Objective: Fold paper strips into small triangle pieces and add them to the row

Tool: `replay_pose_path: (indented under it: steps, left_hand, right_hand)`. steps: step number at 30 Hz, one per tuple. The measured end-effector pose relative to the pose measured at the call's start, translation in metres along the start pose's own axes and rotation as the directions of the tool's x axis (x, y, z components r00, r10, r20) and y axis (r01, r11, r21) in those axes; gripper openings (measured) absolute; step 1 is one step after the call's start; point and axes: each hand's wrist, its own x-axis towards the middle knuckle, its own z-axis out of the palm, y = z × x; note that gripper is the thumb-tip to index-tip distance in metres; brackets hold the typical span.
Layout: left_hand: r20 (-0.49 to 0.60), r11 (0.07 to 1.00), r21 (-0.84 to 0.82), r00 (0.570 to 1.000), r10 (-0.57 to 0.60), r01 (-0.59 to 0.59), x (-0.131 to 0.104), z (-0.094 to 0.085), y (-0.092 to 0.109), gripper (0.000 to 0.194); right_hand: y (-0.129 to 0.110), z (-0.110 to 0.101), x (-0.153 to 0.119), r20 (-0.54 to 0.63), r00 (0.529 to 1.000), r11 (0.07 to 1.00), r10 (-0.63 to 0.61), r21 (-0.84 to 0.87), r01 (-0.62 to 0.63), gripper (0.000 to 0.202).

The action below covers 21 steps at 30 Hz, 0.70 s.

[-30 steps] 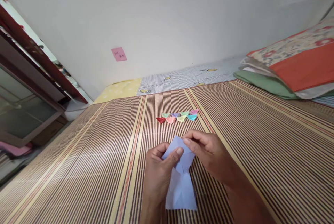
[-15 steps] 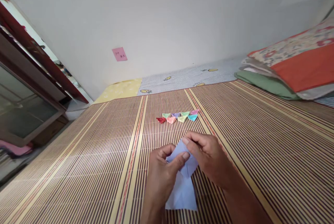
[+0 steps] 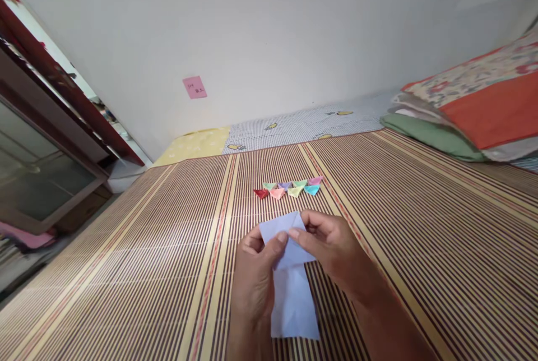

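Between my two hands is a light blue folded paper (image 3: pixel 290 254). My left hand (image 3: pixel 258 263) pinches its left side, the thumb lying on the front and the fingers behind. My right hand (image 3: pixel 332 246) grips the upper right part, thumb tip close to the left thumb at the middle. Below the held paper a pale blue paper piece (image 3: pixel 295 308) reaches down over the striped mat; whether it is joined to the held one I cannot tell. Beyond my hands, several small folded paper shapes (image 3: pixel 289 187) in different colours sit in two rows.
The striped mat (image 3: pixel 138 249) spreads under everything. At the right lie folded cloths and an orange floral pillow (image 3: pixel 490 109). A pink note (image 3: pixel 194 87) is on the white wall. A glass-fronted cabinet (image 3: pixel 42 165) stands at the left.
The held paper has been turned and now shows a wider, flatter face with its top edge nearly level. My left thumb has moved left and up, and my right thumb lies lower across the paper.
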Motion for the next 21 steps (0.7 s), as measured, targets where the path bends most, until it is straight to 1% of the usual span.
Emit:
replay_pose_path:
  steps: [2, 4, 6, 7, 9, 10, 11, 12, 13, 15, 18, 21]
  left_hand:
    - [0.081, 0.994, 0.103, 0.996, -0.045, 0.037, 0.000, -0.006, 0.002, 0.023]
    - [0.099, 0.993, 0.114, 0.994, -0.041, 0.030, -0.001, -0.008, 0.003, 0.029]
    - [0.049, 1.000, 0.023, 0.999, 0.005, -0.006, -0.001, -0.006, 0.003, 0.024]
    - [0.017, 0.999, -0.041, 1.000, 0.020, -0.020, -0.001, -0.004, 0.002, 0.021]
    - [-0.013, 0.988, -0.153, 1.000, 0.008, -0.009, -0.002, 0.002, 0.000, 0.022]
    - [-0.023, 0.981, -0.192, 1.000, -0.001, -0.003, -0.002, 0.004, -0.001, 0.024]
    - [-0.028, 0.976, -0.220, 1.000, -0.005, -0.001, -0.002, 0.006, -0.002, 0.026]
    - [-0.029, 0.972, -0.235, 1.000, -0.004, -0.003, -0.001, 0.008, -0.004, 0.026]
    - [-0.021, 0.971, -0.240, 1.000, 0.000, -0.006, -0.001, 0.009, -0.004, 0.026]
    - [0.015, 0.974, -0.225, 1.000, 0.012, -0.008, -0.001, 0.008, -0.005, 0.023]
    - [0.076, 0.993, -0.117, 0.996, 0.042, -0.033, 0.000, 0.005, -0.005, 0.021]
    - [0.098, 0.997, 0.059, 0.994, 0.052, -0.058, 0.001, -0.001, -0.002, 0.022]
  right_hand:
    - [-0.002, -0.007, 0.000, -0.006, 1.000, 0.999, 0.004, -0.042, -0.004, 0.025]
    - [-0.003, -0.016, 0.001, -0.014, 1.000, 1.000, -0.003, -0.026, 0.003, 0.026]
    - [-0.003, -0.021, 0.003, 0.009, 1.000, 0.998, -0.004, 0.055, 0.004, 0.028]
    - [-0.002, -0.021, 0.004, 0.041, 0.999, 0.995, -0.003, 0.104, -0.002, 0.033]
    - [0.000, -0.017, 0.005, 0.108, 0.994, 0.985, -0.011, 0.171, -0.008, 0.041]
    - [0.001, -0.012, 0.005, 0.123, 0.992, 0.983, -0.015, 0.182, -0.007, 0.039]
    - [0.001, -0.007, 0.005, 0.112, 0.994, 0.984, -0.020, 0.178, 0.000, 0.034]
    - [0.002, -0.002, 0.004, 0.074, 0.997, 0.986, -0.022, 0.166, 0.009, 0.027]
    - [0.002, 0.003, 0.004, 0.023, 0.999, 0.989, -0.025, 0.149, 0.021, 0.021]
    - [0.001, 0.010, 0.002, -0.075, 0.996, 0.993, -0.039, 0.104, 0.046, 0.016]
    - [-0.001, 0.011, 0.001, -0.144, 0.988, 0.998, -0.059, 0.006, 0.060, 0.015]
    - [-0.002, 0.005, 0.000, -0.161, 0.979, 0.980, -0.122, -0.175, 0.093, 0.016]
